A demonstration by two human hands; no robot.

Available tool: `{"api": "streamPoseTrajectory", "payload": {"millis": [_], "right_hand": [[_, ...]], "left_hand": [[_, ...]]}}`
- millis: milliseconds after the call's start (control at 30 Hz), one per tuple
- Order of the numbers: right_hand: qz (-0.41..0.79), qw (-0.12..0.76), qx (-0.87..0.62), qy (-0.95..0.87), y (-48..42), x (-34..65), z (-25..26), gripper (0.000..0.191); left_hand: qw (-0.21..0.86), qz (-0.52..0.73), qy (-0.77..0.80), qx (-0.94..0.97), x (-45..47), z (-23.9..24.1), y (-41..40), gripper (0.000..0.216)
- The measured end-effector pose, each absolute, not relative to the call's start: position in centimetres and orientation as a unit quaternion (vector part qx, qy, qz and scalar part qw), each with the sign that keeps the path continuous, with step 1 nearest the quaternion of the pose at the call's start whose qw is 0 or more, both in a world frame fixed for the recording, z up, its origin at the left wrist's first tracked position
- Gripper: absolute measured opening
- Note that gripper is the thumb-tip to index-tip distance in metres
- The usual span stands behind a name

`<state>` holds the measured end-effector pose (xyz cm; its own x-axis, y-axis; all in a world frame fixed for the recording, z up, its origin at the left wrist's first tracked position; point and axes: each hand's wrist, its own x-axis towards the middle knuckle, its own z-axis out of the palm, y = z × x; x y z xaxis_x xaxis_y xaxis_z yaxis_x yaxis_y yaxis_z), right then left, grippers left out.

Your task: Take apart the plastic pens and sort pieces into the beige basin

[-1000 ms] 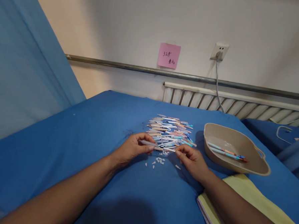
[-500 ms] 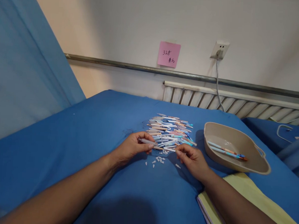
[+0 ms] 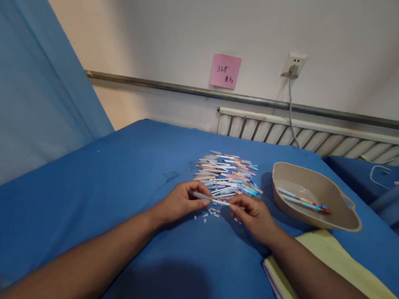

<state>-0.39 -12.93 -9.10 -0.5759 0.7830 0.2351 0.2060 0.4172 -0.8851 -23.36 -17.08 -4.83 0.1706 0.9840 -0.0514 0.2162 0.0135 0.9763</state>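
Closed in a pinch, my left hand [image 3: 182, 203] holds a greyish see-through pen barrel [image 3: 200, 195] that points right. The fingers of my right hand [image 3: 255, 218] pinch the far end of a thin white pen refill [image 3: 220, 203]. The refill's left end meets the barrel's right end; how far it sits inside, I cannot tell. Just beyond both hands lies a heap of pen barrels and white refills [image 3: 215, 171], in grey, orange, pink and blue. Several small white cone-shaped pieces [image 3: 213, 211] are scattered on the blue cloth below the hands.
A beige plastic basin [image 3: 346, 223] on the right holds a few pens [image 3: 304, 201]. A folded yellow cloth [image 3: 334, 263] lies under my right forearm. Blue sheeting [image 3: 125, 163] covers the surface. Behind are a metal rail [image 3: 176, 87], a radiator [image 3: 254, 128] and a plugged socket [image 3: 294, 65].
Both hands have come closer together. The refill's left end has moved to the barrel's end, where a gap showed before. My right hand has shifted slightly left and down.
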Motion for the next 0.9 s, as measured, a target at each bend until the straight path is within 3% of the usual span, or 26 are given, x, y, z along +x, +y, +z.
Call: {"api": "streamPoseTrajectory", "payload": {"millis": [267,900], "right_hand": [[0.435,0.290,-0.281,-0.805,-13.5,-0.8,-8.7,0.018],[0.453,0.312,-0.310,-0.775,-11.6,0.6,-9.8,0.022]], "left_hand": [[0.504,0.362,0.492,0.610,-22.5,-5.2,-17.6,0.023],[0.463,0.407,0.530,0.582,-24.1,-4.2,-17.0,0.027]]}}
